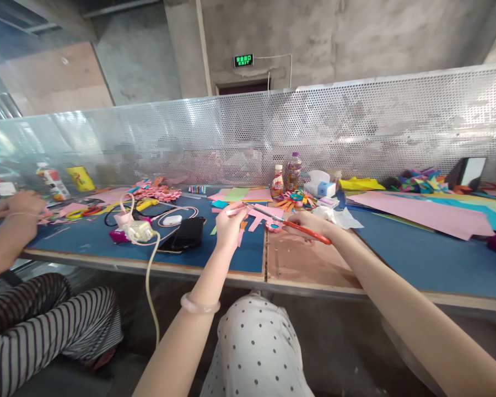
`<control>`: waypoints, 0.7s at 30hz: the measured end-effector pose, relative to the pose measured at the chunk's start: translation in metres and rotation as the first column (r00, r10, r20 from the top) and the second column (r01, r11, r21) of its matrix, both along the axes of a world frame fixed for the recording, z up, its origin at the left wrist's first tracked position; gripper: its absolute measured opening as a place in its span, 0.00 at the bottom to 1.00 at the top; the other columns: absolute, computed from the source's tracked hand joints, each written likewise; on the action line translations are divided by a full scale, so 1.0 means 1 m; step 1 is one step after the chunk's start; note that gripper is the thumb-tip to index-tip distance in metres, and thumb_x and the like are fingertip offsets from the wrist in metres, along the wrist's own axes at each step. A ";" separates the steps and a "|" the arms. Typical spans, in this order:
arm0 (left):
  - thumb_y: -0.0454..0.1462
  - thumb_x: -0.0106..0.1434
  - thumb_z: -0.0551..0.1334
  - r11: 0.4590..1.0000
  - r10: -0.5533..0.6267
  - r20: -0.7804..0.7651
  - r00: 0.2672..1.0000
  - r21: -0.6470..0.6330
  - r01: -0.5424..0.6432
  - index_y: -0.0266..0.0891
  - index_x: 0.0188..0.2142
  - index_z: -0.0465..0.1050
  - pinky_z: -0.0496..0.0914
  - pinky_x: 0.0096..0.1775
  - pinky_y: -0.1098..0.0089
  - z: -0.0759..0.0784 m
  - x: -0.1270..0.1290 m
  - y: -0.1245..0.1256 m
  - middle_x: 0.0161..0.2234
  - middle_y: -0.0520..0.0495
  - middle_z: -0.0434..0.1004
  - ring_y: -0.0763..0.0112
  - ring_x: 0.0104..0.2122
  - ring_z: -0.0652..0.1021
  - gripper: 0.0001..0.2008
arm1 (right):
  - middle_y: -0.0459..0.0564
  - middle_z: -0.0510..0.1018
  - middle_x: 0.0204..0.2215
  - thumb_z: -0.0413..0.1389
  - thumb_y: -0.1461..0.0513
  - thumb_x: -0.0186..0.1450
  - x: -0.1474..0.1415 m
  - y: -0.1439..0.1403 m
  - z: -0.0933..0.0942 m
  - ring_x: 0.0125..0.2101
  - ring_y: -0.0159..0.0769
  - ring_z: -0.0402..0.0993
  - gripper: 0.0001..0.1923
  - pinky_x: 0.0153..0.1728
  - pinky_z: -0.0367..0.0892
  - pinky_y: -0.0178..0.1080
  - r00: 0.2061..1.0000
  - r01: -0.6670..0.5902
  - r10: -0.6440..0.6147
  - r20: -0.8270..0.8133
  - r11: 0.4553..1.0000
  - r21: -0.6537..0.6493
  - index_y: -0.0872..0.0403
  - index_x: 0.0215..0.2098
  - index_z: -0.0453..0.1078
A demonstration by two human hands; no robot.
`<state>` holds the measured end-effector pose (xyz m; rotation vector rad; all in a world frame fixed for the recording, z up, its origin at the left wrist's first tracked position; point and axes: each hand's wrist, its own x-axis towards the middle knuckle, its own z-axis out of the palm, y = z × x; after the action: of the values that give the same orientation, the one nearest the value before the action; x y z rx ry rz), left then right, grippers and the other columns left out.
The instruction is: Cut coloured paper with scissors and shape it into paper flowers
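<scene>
My left hand (230,225) pinches a pink strip of paper (261,215) above the blue table (215,255). My right hand (310,223) grips red-handled scissors (291,223), and their blades are closed into the pink paper near my left fingers. Cut tabs hang from the lower edge of the strip. A pale bracelet sits on my left wrist.
A black phone (187,234), white charger with cable (143,231) and white earbud case (172,220) lie to the left. Two drink bottles (286,177), a tissue box (319,183) and coloured paper sheets (421,212) sit beyond. A co-worker's hand (22,203) works at far left. A perforated metal screen (355,127) backs the table.
</scene>
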<state>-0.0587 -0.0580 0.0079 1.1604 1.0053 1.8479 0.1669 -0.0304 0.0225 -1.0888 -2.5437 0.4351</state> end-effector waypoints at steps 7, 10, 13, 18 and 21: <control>0.36 0.44 0.69 1.000 -0.015 0.019 1.000 0.013 0.015 0.34 0.40 0.75 0.70 0.38 0.67 0.000 0.000 -0.001 0.34 0.41 0.78 0.66 0.33 0.78 0.21 | 0.44 0.66 0.18 0.49 0.56 0.56 0.000 0.000 0.000 0.18 0.29 0.61 0.14 0.20 0.54 0.33 1.000 0.008 -0.008 -0.004 1.000 0.008 0.55 0.19 0.61; 0.37 0.44 0.69 1.000 -0.011 0.013 1.000 0.015 0.011 0.35 0.39 0.75 0.70 0.38 0.67 0.000 -0.001 0.000 0.35 0.41 0.78 0.67 0.32 0.78 0.20 | 0.45 0.67 0.19 0.49 0.56 0.57 -0.001 -0.002 0.001 0.19 0.29 0.62 0.13 0.20 0.55 0.33 1.000 0.005 -0.005 -0.006 1.000 0.007 0.56 0.19 0.62; 0.37 0.45 0.69 1.000 -0.007 0.002 1.000 0.018 0.007 0.34 0.39 0.75 0.70 0.38 0.67 0.000 0.000 0.000 0.34 0.41 0.78 0.68 0.32 0.77 0.19 | 0.45 0.67 0.19 0.48 0.56 0.57 -0.002 -0.002 0.001 0.19 0.29 0.62 0.14 0.21 0.55 0.33 1.000 0.003 -0.003 -0.006 1.000 0.011 0.56 0.19 0.62; 0.36 0.46 0.68 1.000 0.017 -0.022 1.000 0.002 -0.017 0.34 0.39 0.75 0.70 0.37 0.67 0.002 0.001 -0.002 0.33 0.42 0.78 0.67 0.31 0.77 0.19 | 0.44 0.67 0.18 0.49 0.56 0.56 0.000 0.004 -0.002 0.20 0.30 0.63 0.13 0.22 0.55 0.33 1.000 -0.003 0.003 0.010 1.000 0.019 0.56 0.19 0.62; 0.36 0.45 0.69 1.000 0.010 -0.011 1.000 0.007 -0.010 0.34 0.38 0.75 0.70 0.37 0.67 0.002 0.001 -0.002 0.33 0.42 0.78 0.67 0.31 0.77 0.19 | 0.44 0.67 0.18 0.50 0.56 0.55 0.001 0.007 -0.003 0.21 0.30 0.63 0.13 0.22 0.55 0.33 1.000 -0.005 0.004 0.019 1.000 0.023 0.56 0.19 0.62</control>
<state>-0.0580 -0.0602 0.0100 1.1728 1.0126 1.8560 0.1674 -0.0231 0.0197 -1.0845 -2.5617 0.3976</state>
